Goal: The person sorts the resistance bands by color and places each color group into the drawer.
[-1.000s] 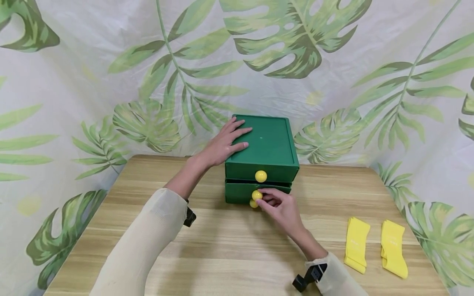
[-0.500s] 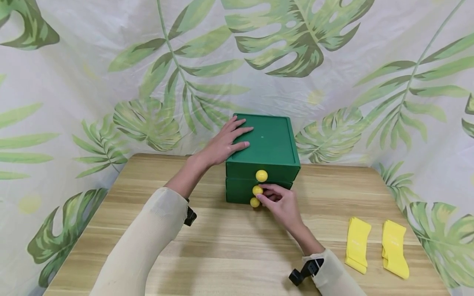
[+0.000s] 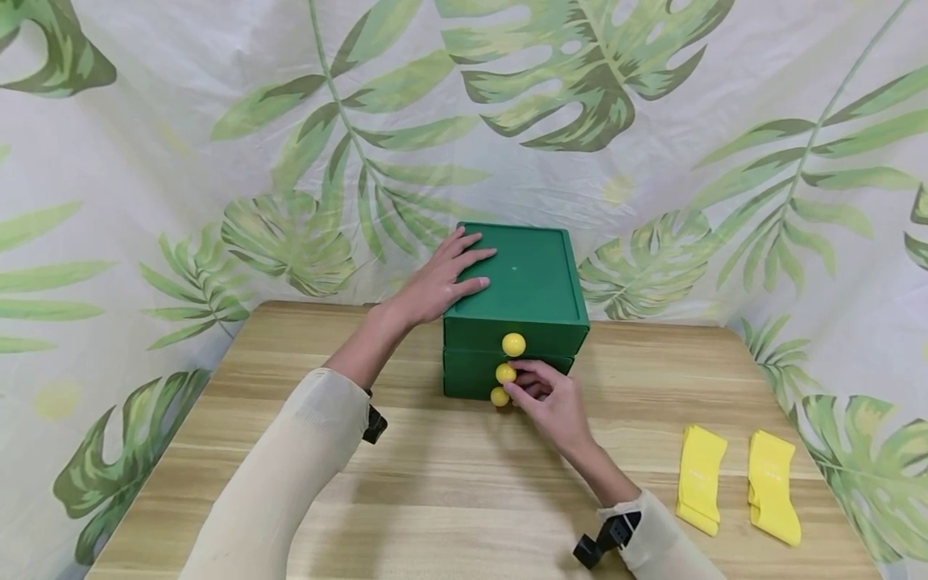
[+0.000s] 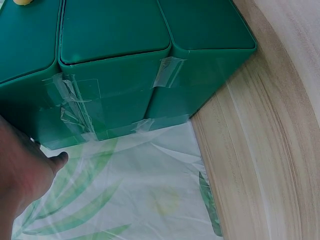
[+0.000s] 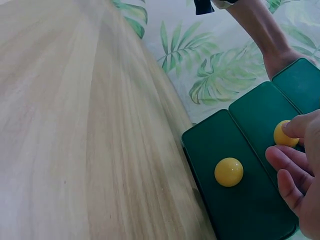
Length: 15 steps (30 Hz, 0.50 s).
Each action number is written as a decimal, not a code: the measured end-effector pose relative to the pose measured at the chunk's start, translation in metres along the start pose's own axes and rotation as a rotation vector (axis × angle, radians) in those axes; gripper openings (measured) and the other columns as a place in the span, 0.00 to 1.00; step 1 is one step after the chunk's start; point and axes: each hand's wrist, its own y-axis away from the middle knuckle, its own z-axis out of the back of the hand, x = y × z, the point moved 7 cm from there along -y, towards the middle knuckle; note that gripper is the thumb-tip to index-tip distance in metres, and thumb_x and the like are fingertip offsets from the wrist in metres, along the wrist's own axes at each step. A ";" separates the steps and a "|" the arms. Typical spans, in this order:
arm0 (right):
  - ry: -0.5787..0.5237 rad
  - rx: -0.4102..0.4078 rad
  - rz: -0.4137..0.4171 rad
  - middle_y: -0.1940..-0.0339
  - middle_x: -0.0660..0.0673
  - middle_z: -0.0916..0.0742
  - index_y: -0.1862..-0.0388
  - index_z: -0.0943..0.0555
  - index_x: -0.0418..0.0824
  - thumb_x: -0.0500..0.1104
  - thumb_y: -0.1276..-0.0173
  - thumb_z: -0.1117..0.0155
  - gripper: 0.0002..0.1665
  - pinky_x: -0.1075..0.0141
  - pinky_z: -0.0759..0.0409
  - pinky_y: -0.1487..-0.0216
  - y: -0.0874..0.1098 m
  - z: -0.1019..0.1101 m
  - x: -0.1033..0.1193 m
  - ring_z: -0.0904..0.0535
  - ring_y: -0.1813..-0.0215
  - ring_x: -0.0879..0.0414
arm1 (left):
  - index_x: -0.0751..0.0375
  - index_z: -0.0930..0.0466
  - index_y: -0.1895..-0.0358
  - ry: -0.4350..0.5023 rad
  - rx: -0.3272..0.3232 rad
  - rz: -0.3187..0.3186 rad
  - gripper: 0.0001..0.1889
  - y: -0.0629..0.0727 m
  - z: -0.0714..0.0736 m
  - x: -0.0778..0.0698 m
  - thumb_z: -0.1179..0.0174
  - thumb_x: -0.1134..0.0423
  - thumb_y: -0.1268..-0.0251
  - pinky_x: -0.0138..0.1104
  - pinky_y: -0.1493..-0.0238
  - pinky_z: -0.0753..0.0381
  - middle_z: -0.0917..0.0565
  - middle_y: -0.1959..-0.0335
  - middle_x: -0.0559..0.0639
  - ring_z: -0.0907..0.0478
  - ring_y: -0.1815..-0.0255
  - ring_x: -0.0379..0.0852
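A green three-drawer box (image 3: pixel 522 282) with round yellow knobs stands at the back of the table. My left hand (image 3: pixel 435 282) rests on its top at the left edge, fingers spread and straight. With thumb and fingertips, my right hand (image 3: pixel 553 407) pinches the middle knob (image 3: pixel 505 373). The top knob (image 3: pixel 513 345) and bottom knob (image 3: pixel 499 396) are untouched. In the right wrist view all the drawer fronts lie about flush, the thumb on the middle knob (image 5: pixel 285 133). Clear tape (image 4: pixel 170 71) shows on the box's side in the left wrist view.
Two folded yellow strips (image 3: pixel 701 479) of cloth or rubber lie at the right of the wooden table (image 3: pixel 435 515). A leaf-patterned sheet (image 3: pixel 181 161) hangs right behind the table and the box. Each wrist carries a small black camera (image 3: pixel 607 538).
The middle drawer, slightly pulled out a second ago, has gone back into the box, with my right hand moving along on its knob. My left hand has stayed on top.
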 end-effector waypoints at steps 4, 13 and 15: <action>0.015 0.002 -0.015 0.63 0.41 0.07 0.50 0.11 0.37 0.36 0.34 0.20 0.15 0.67 0.14 0.66 0.004 0.004 -0.001 0.11 0.68 0.49 | 0.52 0.35 0.17 0.005 -0.004 -0.003 0.32 -0.001 0.000 -0.001 0.47 0.46 0.16 0.56 0.15 0.62 0.50 0.12 0.54 0.69 0.10 0.52; 0.174 0.098 -0.012 0.64 0.46 0.07 0.51 0.11 0.36 0.37 0.35 0.20 0.14 0.68 0.14 0.66 0.012 0.005 -0.018 0.13 0.69 0.59 | 0.53 0.35 0.17 0.003 -0.006 -0.009 0.31 -0.002 0.000 -0.001 0.47 0.48 0.16 0.56 0.15 0.61 0.50 0.12 0.56 0.69 0.10 0.53; 0.200 0.109 -0.003 0.64 0.47 0.07 0.51 0.11 0.37 0.37 0.35 0.19 0.15 0.68 0.14 0.66 0.013 0.004 -0.022 0.13 0.70 0.60 | 0.53 0.35 0.17 0.001 -0.004 -0.007 0.31 -0.001 0.000 -0.001 0.47 0.48 0.16 0.56 0.15 0.61 0.50 0.12 0.56 0.69 0.10 0.54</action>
